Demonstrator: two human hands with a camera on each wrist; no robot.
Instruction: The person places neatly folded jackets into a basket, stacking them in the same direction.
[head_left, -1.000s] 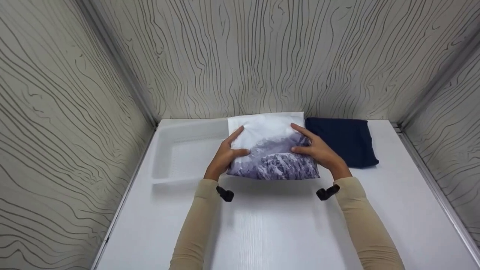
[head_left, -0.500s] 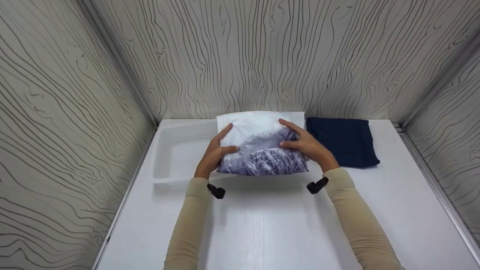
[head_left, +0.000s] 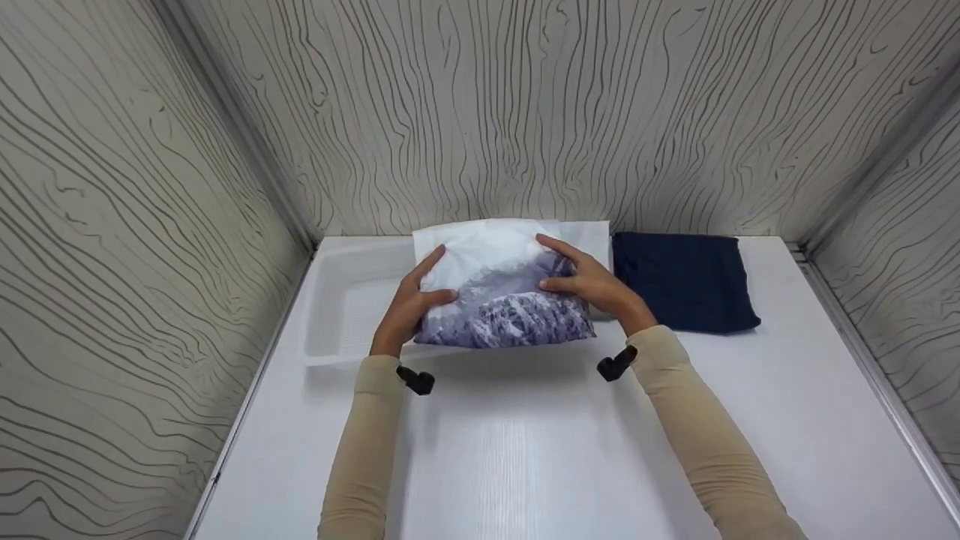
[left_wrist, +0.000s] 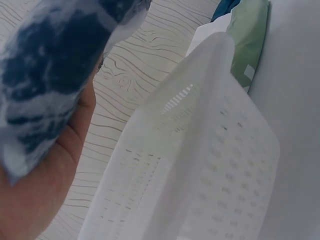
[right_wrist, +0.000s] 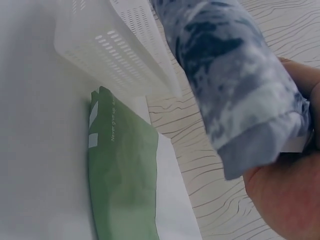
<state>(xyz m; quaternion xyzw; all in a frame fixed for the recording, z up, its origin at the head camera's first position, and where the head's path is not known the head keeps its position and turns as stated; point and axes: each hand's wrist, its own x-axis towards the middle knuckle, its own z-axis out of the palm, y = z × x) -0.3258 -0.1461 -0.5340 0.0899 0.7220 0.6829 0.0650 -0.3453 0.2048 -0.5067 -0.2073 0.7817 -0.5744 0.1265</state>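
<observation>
Both hands hold a folded garment (head_left: 499,296), white at the top with a grey-purple mountain print. My left hand (head_left: 411,307) grips its left edge, thumb on top. On the opposite edge my right hand (head_left: 589,289) grips the same way. The garment hangs above the table, over the right part of a white perforated basket (head_left: 334,300). In the left wrist view the garment (left_wrist: 45,65) lies across the palm (left_wrist: 45,200), with the basket (left_wrist: 200,165) below. The right wrist view shows the garment (right_wrist: 230,75) in the right hand (right_wrist: 285,195).
A folded navy cloth (head_left: 686,281) lies at the back right of the white table (head_left: 540,465). A folded green and white item (right_wrist: 122,175) lies beside the basket (right_wrist: 120,45), between it and the navy cloth. Patterned walls close in the table on three sides.
Both hands have carried the folded garment to the left and slightly away from me, so that it now overlaps the basket. The navy cloth has not moved.
</observation>
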